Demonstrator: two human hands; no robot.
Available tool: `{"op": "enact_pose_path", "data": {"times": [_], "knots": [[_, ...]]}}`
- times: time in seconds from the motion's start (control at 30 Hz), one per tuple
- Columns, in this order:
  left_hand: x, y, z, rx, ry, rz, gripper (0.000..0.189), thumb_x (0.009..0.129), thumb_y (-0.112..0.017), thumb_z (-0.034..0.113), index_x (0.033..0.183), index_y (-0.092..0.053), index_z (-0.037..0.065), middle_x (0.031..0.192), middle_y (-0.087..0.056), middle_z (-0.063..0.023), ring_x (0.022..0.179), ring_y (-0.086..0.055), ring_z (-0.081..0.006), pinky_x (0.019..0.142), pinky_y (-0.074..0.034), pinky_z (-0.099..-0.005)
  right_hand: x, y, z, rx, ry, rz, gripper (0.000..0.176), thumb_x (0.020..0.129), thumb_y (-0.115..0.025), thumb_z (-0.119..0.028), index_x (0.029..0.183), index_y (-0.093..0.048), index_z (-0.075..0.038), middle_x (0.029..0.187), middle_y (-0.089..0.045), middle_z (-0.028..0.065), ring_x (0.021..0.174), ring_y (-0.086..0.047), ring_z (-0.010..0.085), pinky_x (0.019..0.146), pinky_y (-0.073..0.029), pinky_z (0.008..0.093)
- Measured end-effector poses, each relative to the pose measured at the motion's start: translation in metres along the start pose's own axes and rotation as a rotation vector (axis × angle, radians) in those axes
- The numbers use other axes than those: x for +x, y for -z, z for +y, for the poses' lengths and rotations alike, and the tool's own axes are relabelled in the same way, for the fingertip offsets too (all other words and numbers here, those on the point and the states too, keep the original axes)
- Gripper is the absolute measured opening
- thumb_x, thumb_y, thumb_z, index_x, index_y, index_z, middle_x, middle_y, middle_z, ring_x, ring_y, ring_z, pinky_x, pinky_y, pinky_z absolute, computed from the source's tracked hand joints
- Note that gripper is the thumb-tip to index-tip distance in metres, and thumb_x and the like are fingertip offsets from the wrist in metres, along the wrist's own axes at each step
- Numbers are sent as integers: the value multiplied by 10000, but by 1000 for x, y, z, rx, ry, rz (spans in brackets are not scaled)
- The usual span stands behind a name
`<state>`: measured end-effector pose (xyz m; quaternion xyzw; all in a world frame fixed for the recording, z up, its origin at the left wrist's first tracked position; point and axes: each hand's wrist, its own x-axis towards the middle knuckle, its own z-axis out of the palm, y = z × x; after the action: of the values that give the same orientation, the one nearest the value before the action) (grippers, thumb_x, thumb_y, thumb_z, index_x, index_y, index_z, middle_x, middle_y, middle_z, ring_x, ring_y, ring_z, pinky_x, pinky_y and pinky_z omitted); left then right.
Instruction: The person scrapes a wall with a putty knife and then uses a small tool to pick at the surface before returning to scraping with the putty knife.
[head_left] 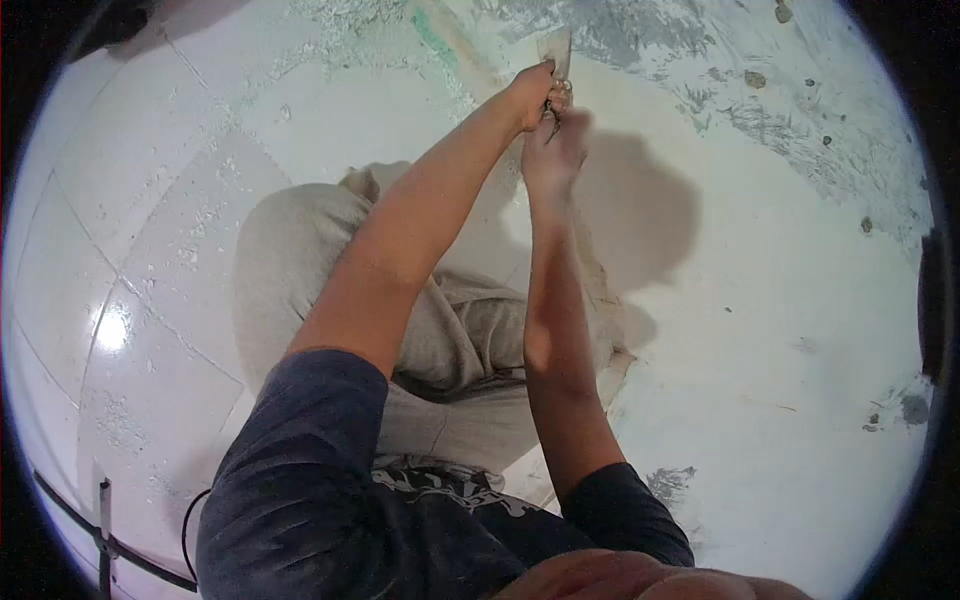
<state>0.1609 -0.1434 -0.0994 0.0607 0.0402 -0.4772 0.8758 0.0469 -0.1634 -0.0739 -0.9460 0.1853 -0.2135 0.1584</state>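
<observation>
L hand (pixel 533 95) & R hand (pixel 556 150): both fists closed round scraper (pixel 556 48) handle. Blade tip on wall (pixel 780 300), w/ grey scraped patches

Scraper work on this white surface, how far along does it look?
Done: grey patches along the top look scraped bare, and white flakes lie on the tiles. In hand: the left hand and right hand both grip the scraper, its blade at the edge of the bare zone. Left: probably most of it, since the white coating covers the wide area to the right.
</observation>
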Motion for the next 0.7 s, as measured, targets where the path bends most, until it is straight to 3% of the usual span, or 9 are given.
{"op": "enact_pose_path", "data": {"times": [0.1,0.17,0.23,0.3,0.33,0.4,0.5,0.63,0.7], "knots": [[15,8,9,-120,-12,-47,435,1050,-320,402,772,-436,88,566,-353,30,458,-328,-122,415,-298,-262,6,-1,-20,-54,-41,-28,208,961,-495,-184,1023,-418,-1,1079,-629,248,1018,-620,422,824,-487,483],[10,3,28,18,-146,225,437,1046,-342,403,768,-448,82,548,-354,33,441,-322,-130,434,-332,-276,22,-16,-13,-46,288,-8,225,955,-497,-178,1059,-407,0,1104,-624,266,1031,-604,452,825,-488,494],[36,37,50,12,-201,125,503,1023,-353,391,611,-406,108,530,-397,-19,467,-395,-158,433,-351,-310,33,-23,-30,-48,183,-94,235,955,-495,-173,1080,-403,3,1088,-626,277,1026,-604,460,820,-486,499],[40,57,64,-352,79,-199,508,1010,-347,449,640,-411,108,541,-396,-9,470,-392,-166,436,-342,-324,44,-32,-39,-24,107,-147,246,955,-493,-169,1101,-399,7,1072,-628,289,1021,-604,468,816,-484,504],[34,48,59,-344,79,-198,508,1010,-347,449,640,-411,108,541,-396,-9,470,-392,-166,436,-342,-324,32,-33,-30,0,104,-69,235,954,-489,-159,1094,-402,8,1038,-630,299,1001,-610,470,805,-481,513],[15,14,19,23,-134,85,500,1007,-337,477,662,-388,120,551,-372,-1,465,-359,-152,431,-305,-315,10,-19,-20,63,37,32,197,952,-481,-139,1055,-397,6,969,-634,306,957,-624,467,800,-477,515],[7,-3,-18,-61,52,79,495,1008,-314,495,676,-363,130,558,-338,9,459,-313,-141,430,-277,-311,-11,6,5,37,27,56,177,952,-480,-123,1040,-390,1,964,-646,290,964,-638,449,825,-482,488],[0,-6,-38,-87,48,38,506,1001,-304,519,671,-352,138,560,-320,12,462,-287,-138,434,-264,-309,-22,18,19,49,41,41,154,958,-464,-99,1049,-389,0,981,-656,265,971,-652,422,838,-486,463],[-5,-5,-39,-93,26,50,440,1014,-338,448,701,-377,142,589,-347,25,478,-297,-106,466,-286,-298,-24,19,19,41,49,38,136,963,-457,-83,1045,-384,-2,1003,-662,244,967,-661,403,837,-489,459]]}}
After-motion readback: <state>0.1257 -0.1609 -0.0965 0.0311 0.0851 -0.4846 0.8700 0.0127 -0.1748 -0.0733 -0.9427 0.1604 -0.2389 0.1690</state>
